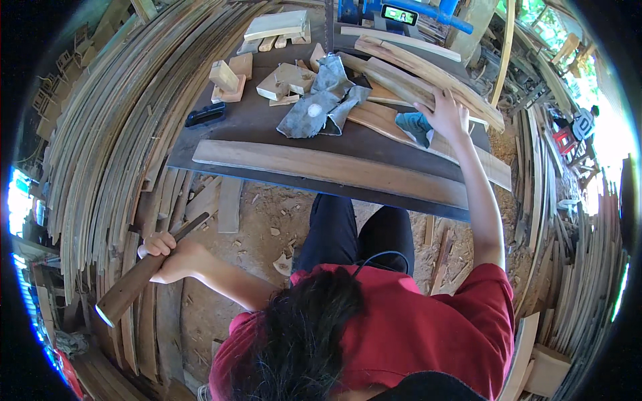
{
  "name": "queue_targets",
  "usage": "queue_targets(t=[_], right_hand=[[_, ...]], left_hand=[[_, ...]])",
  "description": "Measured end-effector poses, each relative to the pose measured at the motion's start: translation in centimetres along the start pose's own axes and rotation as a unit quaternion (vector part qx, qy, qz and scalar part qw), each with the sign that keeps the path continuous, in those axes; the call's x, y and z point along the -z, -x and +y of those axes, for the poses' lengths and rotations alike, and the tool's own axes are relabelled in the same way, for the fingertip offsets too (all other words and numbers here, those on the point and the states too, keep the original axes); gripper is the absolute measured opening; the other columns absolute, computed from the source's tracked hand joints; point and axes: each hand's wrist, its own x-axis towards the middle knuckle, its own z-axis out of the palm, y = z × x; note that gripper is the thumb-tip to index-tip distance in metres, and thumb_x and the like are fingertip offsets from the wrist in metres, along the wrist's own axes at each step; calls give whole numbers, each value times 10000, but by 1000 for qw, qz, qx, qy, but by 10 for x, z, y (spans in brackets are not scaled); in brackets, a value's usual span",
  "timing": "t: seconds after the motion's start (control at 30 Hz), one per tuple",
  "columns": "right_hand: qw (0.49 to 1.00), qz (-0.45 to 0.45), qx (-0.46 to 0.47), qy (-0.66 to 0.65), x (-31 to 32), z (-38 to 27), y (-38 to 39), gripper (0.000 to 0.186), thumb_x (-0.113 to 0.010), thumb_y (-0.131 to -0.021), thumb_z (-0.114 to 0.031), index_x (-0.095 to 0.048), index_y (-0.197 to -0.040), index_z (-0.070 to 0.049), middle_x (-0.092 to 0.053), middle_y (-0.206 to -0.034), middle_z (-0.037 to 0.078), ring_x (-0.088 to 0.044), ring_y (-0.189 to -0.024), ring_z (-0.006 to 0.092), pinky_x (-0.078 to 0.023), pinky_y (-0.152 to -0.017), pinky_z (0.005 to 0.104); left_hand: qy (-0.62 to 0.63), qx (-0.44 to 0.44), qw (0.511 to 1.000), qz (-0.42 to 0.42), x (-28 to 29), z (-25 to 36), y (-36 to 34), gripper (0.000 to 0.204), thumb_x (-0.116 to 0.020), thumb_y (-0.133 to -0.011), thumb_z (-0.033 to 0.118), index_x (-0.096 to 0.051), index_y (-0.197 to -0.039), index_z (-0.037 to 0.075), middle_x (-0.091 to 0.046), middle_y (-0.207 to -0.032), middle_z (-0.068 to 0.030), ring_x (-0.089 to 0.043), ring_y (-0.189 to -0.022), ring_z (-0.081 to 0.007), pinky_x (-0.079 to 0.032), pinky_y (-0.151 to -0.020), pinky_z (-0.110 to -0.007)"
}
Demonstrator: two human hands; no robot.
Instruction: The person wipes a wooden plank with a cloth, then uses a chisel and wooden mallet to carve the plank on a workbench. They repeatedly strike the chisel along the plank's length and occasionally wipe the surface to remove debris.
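My left hand (174,258) is closed round a long, dark, tapered wooden piece (127,294), held slanting left of the bench, off its front edge. My right hand (448,113) grips a pale wooden board (396,77) in the stack on the dark bench (177,157), its fingers bent over the wood. A crumpled teal cloth (412,126) lies just below that hand on an orange-brown plank (371,120). A grey rag (301,119) with a whitish round patch lies to its left. A long flat board (328,167) runs along the front edge.
Wood blocks (284,83), a black tool (204,115) and a blue machine (448,17) with a small screen (399,15) are on or behind the bench. Long timber stacks (107,134) line both sides. A person (578,134) sits at the far right. Offcuts litter the floor (261,220).
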Motion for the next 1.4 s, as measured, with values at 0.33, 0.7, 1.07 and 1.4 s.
queue_targets(t=[0.33,0.7,1.07,1.4], right_hand=[[980,173,-88,-40,48,57,69,631,-467,-831,-633,-489,-1157,-93,-563,-1098,171,-643,-777,390,-518,-625,472],[599,276,-373,-652,63,131,247,754,-556,-842,-549,-335,-1361,-49,-517,-1120,117,-548,-976,227,-477,-816,385],[469,368,-277,-754,45,109,346,685,-621,-789,-382,-329,-1333,-86,-505,-991,60,-540,-855,155,-508,-673,310],[513,407,-179,-735,45,134,394,699,-614,-829,-487,-321,-1333,-102,-477,-936,76,-504,-850,176,-438,-871,363]], left_hand=[[16,-20,992,-125,-23,13,17,727,-250,-769,799,-394,-672,93,-307,-506,6,-267,-433,-90,-179,-399,-223],[-149,-90,909,-378,-117,-8,93,248,-655,-785,288,-550,-768,64,-528,-571,-41,-498,-478,-136,-377,-418,-287],[-68,-156,575,-800,-171,10,311,191,-687,-700,260,-575,-839,190,-569,-577,-9,-622,-552,-223,-480,-494,-369],[-180,-72,514,-836,-181,10,344,290,-693,-646,203,-540,-886,148,-597,-630,-78,-629,-616,-281,-494,-561,-391]])
